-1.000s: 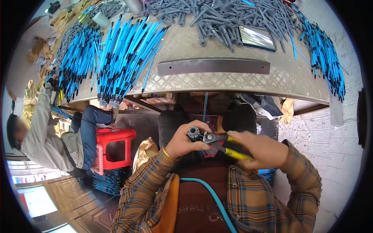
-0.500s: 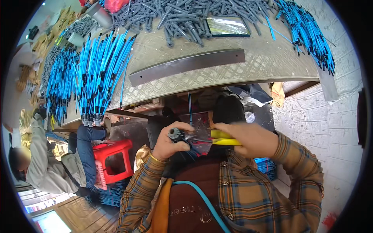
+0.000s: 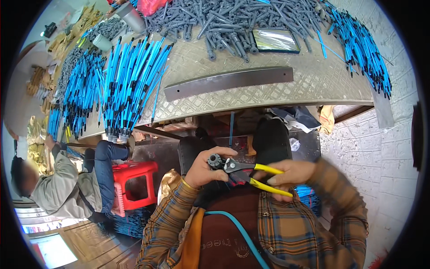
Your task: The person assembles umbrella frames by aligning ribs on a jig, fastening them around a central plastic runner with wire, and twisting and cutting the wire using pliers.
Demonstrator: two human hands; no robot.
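In my left hand (image 3: 204, 169) is a grey plastic tubular fitting (image 3: 215, 160), its round ribbed end turned upward between thumb and fingers. My right hand (image 3: 290, 175) grips a pair of pliers with yellow handles (image 3: 268, 168) and a dark metal head (image 3: 231, 166). The handles are spread apart, and the pliers' head is right beside the fitting's ribbed end. Whether the jaws touch the fitting I cannot tell. Both hands are above my lap, in front of the table edge.
Beyond my hands is a table (image 3: 322, 85) bearing a long metal bar (image 3: 228, 81), piled grey fittings (image 3: 224, 24), a shiny-topped box (image 3: 275, 40) and bundles of blue rods (image 3: 134, 80). To the left are a red stool (image 3: 134, 172) and a seated person (image 3: 67, 179).
The pliers' handles have spread wider and their head now shows beside the fitting. My right hand has moved slightly right and down. The whole view has shifted a little.
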